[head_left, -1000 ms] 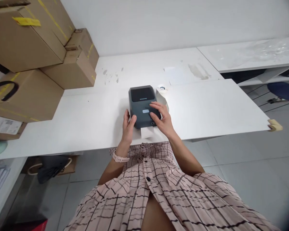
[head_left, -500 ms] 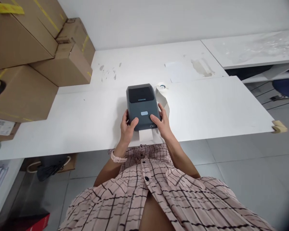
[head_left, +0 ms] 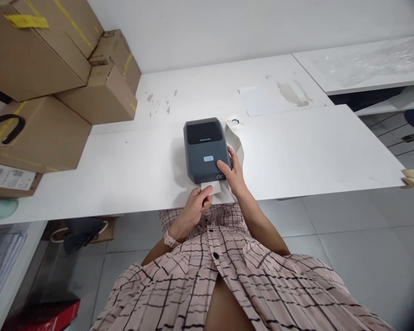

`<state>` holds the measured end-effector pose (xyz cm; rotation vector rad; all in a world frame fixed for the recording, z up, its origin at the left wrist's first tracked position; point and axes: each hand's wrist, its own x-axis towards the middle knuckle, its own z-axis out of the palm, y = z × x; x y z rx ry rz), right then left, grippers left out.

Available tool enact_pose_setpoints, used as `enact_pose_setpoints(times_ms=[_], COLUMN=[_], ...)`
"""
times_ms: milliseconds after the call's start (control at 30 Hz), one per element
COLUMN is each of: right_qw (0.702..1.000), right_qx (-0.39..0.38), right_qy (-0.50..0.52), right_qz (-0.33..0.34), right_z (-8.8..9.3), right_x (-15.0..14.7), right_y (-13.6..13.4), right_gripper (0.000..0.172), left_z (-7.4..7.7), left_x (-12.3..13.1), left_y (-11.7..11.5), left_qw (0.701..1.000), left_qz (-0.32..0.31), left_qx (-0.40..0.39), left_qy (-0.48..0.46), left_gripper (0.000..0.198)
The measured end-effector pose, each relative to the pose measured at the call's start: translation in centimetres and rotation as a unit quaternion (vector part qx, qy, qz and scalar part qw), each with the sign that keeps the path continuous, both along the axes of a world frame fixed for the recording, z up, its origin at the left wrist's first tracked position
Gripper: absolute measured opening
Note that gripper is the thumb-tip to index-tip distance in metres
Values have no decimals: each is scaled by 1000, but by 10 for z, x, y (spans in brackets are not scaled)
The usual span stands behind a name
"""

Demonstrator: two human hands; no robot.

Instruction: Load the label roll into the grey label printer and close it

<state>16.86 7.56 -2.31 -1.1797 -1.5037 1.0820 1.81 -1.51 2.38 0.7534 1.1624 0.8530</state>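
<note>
A dark grey label printer (head_left: pixel 202 158) with a black window and a pale blue button sits near the table's front edge. From its front slot sticks out a white paper label (head_left: pixel 216 186). My left hand (head_left: pixel 197 202) is closed, pinching that label between thumb and fingers just below the slot. My right hand (head_left: pixel 233 174) grips the printer's right side, its thumb on the top by the front corner and its fingers along the side. Behind the printer, to the right, a small roll of labels (head_left: pixel 234 121) stands with its pale strip running down beside the printer.
Cardboard boxes (head_left: pixel 65 124) are stacked at the left of the white table (head_left: pixel 141 170). A white sheet (head_left: pixel 258 101) lies toward the back. A tan corner guard (head_left: pixel 413 178) caps the right front corner. Below on the left sits a red box (head_left: pixel 62 317).
My left hand has left the printer's left side, moved down and right to the front, and taken hold of the paper label. My right hand stays on the printer.
</note>
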Motion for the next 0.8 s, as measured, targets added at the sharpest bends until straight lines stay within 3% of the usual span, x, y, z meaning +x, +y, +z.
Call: enact_pose_setpoints(times_ms=[100,167,233,300,367,433,533,633,733,800], right_qw=[999,997,983,949,912,884,878,904,936,958], right_qx=[-15,23,113,228,327,376,355,281,230,213], right_qy=[36,-5,-84,-166,-225,-268,-317,-323,-267,-192], right_qz=[-37,-69,-119,-137,-106,-67,-43,-8,17,-15], right_z=[5,13,25,38,50,59,71,82,81,73], right_x=[-2,-4,-5,-6,-8,-11,-19,-26,-24,-19], right_y=[-3,-8,-14,-20,-25,-28,-26,-19,-17,-23], right_gripper=[80,74,63,49,44,44,35,30,28,29], left_z=[-4,-14,-24,-32,-36,-37,-34,-27,-20,-18], left_x=[-1,-2,-3,-7,-15,-26,-42,-48,-38,-29], left_y=[1,-1,-3,-7,-10,-14,-12,0,12,14], left_qw=[994,991,991,989,986,980,956,913,905,919], left_qz=[32,25,11,-2,-6,10,110,210,203,177], left_qx=[49,55,55,65,83,103,151,229,281,280], left_qy=[92,122,124,129,145,169,225,265,245,215], left_gripper=[55,58,60,59,57,55,43,43,57,66])
